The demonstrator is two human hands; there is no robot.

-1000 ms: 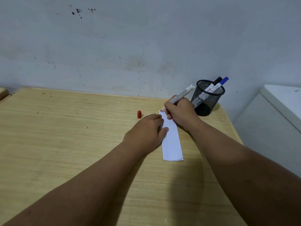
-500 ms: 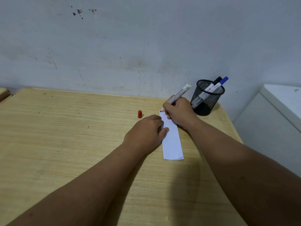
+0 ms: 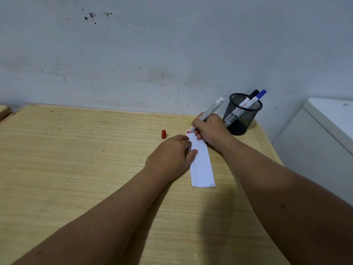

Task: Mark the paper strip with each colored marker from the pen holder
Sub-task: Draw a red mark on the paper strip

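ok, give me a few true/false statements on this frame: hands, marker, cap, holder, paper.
1. The right hand holds a marker with its tip at the far end of the paper strip. True.
2. The red cap is on the marker. False: it lies on the table, left of the strip.
3. The left hand presses on the strip. True.
4. The pen holder is empty. False: a black-capped marker and a blue-capped marker stand in it.
5. The strip has a red mark at its far end. True.
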